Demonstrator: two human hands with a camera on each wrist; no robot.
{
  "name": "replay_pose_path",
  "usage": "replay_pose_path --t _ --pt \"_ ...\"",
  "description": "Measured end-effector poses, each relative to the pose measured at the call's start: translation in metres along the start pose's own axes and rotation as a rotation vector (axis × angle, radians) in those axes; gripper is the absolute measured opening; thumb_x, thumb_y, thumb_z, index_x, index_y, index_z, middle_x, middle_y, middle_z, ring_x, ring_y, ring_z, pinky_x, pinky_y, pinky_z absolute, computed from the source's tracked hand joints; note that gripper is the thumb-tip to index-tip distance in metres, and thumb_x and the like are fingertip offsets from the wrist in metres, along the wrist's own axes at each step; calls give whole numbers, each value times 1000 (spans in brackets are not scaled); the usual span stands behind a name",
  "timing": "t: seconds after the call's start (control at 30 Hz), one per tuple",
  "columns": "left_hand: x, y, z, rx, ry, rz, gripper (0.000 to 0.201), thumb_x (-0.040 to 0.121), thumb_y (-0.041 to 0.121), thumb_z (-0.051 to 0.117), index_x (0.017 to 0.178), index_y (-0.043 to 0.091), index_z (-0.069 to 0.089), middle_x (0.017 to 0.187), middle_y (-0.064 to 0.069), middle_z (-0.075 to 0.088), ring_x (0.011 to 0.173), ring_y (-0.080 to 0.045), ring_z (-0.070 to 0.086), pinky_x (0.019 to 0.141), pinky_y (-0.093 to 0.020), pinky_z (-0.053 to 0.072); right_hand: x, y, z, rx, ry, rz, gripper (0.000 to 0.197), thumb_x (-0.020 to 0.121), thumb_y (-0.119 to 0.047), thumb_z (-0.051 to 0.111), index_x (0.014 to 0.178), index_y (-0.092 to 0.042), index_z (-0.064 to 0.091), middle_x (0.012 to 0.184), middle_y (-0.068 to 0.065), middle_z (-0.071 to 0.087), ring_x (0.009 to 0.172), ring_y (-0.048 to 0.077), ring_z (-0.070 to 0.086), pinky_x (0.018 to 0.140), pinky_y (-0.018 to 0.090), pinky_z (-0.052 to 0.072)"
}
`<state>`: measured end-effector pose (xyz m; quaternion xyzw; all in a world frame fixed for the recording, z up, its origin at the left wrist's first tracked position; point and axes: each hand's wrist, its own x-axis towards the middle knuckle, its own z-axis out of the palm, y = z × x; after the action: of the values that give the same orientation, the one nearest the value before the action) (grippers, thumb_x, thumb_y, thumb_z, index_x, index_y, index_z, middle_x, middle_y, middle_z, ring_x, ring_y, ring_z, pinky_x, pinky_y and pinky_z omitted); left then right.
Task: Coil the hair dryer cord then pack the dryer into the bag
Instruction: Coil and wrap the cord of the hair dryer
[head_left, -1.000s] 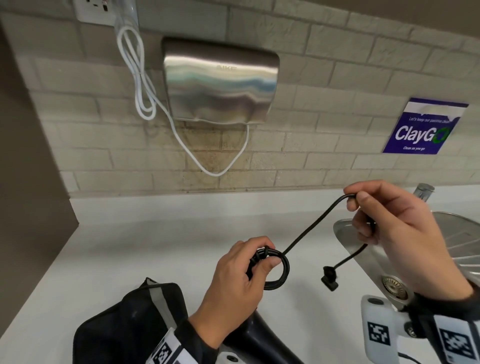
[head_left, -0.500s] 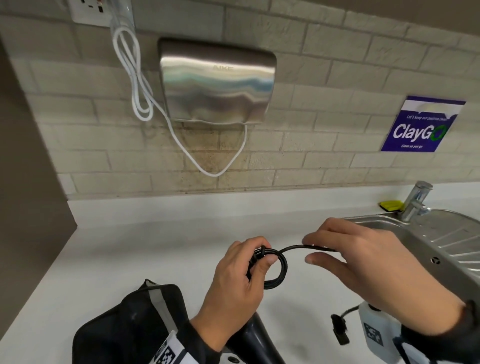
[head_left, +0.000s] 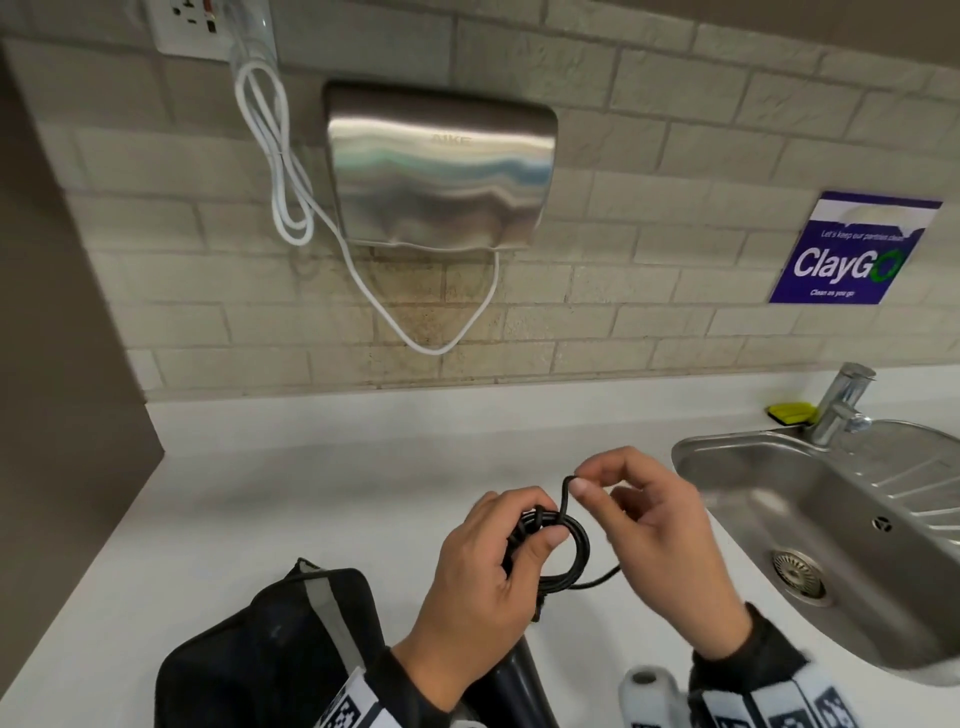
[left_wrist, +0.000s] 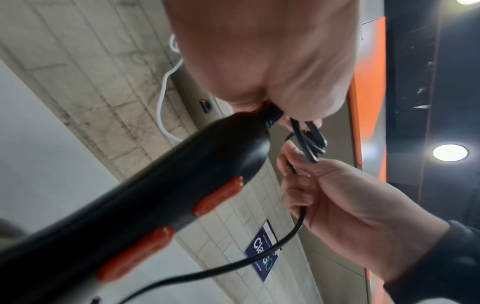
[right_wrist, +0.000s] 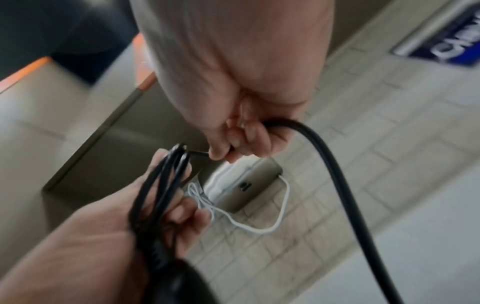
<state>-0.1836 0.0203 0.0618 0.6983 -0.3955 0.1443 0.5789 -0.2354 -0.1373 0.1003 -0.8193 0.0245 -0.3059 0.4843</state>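
Cord (head_left: 575, 545) loops sit bunched in our left hand (head_left: 485, 577) just above the bag (head_left: 270, 660); our right hand (head_left: 657, 540) pinches the free run, and slack there could spring the coil.

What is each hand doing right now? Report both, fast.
Left hand: closed, holding the coiled loops of the black cord.
Right hand: closed, pinching the cord's free length between thumb and fingers.
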Motion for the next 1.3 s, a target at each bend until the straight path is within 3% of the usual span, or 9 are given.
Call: replay_pose_path --t 0.1,0.23,0.33,0.53,0.67,0.77,0.9,1.1,1.3 --pt "-3 0 3 -57 37 -26 12 93 32 56 104 31 59 90 12 64 84 -2 63 74 -7 43 -14 8 16 269 -26 130 14 84 -30 71 82 -16 71 76 17 69 60 40 55 61 47 46" --pt "-6 1 6 -104 97 -67 14 93 35 53 105 29 59 94 9 67 90 -7 66 77 -11 47 -31 3 27 456 -64 196 29 93 -37 58 85 -15 74 73 3 65 68 20 53 65 32 43" --pt "-5 4 6 -62 130 -89 11 93 38 51 102 36 57 91 9 65 86 -9 64 74 -11 47 -41 4 29 499 -119 167 46 73 -61 70 89 -17 73 74 4 62 70 20 52 65 36 47" --pt "4 13 1 83 194 -83 11 90 39 59 99 36 63 104 21 57 104 -10 57 88 -6 39 -43 5 22 446 -122 167 18 74 -28 78 86 -15 72 77 14 68 71 29 55 70 35 50" --pt "4 27 5 -200 179 -276 6 89 27 68 94 30 66 90 12 70 94 -8 66 75 -6 47 -35 3 9 314 -159 104 8 79 -19 75 87 -17 72 83 3 72 83 20 66 82 38 51" --pt "6 32 8 -326 168 -393 11 88 17 69 91 28 67 89 8 74 88 -8 69 73 -13 51 -31 1 3 254 -180 91 8 81 -16 75 88 -17 72 86 4 72 91 24 66 80 24 52" --pt "12 41 11 -593 167 -591 7 90 20 66 97 22 66 87 -3 77 75 -21 64 54 -17 51 -29 2 4 38 -22 48 15 74 -21 74 86 -28 69 88 -6 71 95 17 64 84 20 47" --pt "22 48 29 -785 192 -716 12 90 19 64 101 14 65 70 -2 64 64 -11 57 59 -23 47 -28 16 6 -62 247 -257 27 74 5 76 88 -15 63 88 -1 62 81 16 63 72 30 52" --pt "27 43 34 -704 199 -673 20 83 30 65 97 17 68 70 1 65 67 -10 60 66 -30 46 -26 18 10 224 224 -1 42 72 7 78 88 -26 58 79 -5 61 69 19 62 66 29 54"
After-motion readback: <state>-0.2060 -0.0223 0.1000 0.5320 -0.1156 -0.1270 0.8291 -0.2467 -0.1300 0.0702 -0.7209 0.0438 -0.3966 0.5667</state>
